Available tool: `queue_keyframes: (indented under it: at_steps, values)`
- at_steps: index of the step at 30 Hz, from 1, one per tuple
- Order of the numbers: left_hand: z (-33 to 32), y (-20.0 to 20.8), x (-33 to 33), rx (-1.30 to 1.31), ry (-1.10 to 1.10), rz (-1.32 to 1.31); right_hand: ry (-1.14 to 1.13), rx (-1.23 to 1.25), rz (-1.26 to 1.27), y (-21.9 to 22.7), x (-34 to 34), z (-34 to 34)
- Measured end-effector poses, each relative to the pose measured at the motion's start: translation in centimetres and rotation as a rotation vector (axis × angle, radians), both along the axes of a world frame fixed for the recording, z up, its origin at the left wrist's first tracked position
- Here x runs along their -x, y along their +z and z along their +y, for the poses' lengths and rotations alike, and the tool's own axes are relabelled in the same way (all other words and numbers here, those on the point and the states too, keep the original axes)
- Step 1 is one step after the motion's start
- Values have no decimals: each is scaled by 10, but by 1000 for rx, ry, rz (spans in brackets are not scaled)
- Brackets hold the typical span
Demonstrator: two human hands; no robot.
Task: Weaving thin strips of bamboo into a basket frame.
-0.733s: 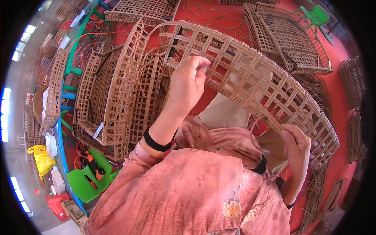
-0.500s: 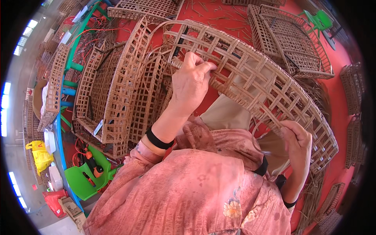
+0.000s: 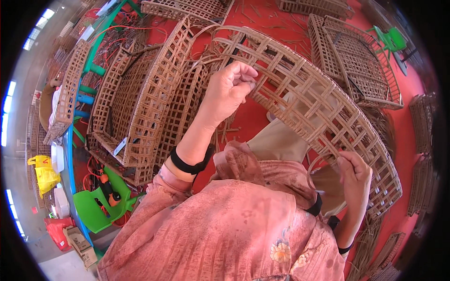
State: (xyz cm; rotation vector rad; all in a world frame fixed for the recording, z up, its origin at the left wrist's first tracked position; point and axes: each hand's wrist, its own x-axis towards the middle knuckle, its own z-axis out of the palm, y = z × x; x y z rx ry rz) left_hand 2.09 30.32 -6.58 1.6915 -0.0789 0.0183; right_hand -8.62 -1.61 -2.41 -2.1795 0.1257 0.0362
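Observation:
A long curved wicker basket [image 3: 323, 100] of brown open lattice lies tilted across my lap, its wrapped lower edge towards me. My left hand [image 3: 228, 89] is closed in a pinch at the left part of that edge; its fingertips meet the weave, and what is between them is too small to make out. At the right part of the same edge, my right hand [image 3: 355, 175] grips the basket with thumb and fingers. From beside the right hand a thin loose strip [image 3: 310, 171] curls down towards my shirt. The lower fingers of the right hand are partly hidden.
Further wicker baskets [image 3: 157, 100] stand close on my left and another basket [image 3: 358, 61] at the far right. On the left are a green plastic chair [image 3: 101, 206] with an orange-and-black power tool [image 3: 110, 189] and a yellow bag [image 3: 44, 173]. Strip scraps litter the red floor [image 3: 243, 124].
My left hand has shifted slightly away from the lattice, its fingers a little less pressed into it. The right hand keeps its grip, and the view has turned slightly.

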Motion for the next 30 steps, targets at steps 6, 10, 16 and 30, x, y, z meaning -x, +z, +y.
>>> queue_keyframes:
  at_steps: [6, 10, 16, 30]
  values:
    - [18, -12, -3, 54, 273, -123, 32, -7, -4, 5, -10, 14]
    - [14, -23, -5, 74, 407, -125, 39, 20, 3, 7, -16, 16]
    - [7, -24, -8, -25, 554, -155, 73, 35, 0, 13, -22, 23]
    - [11, -39, -5, -116, 626, -255, 84, 69, -16, 7, -29, 29]
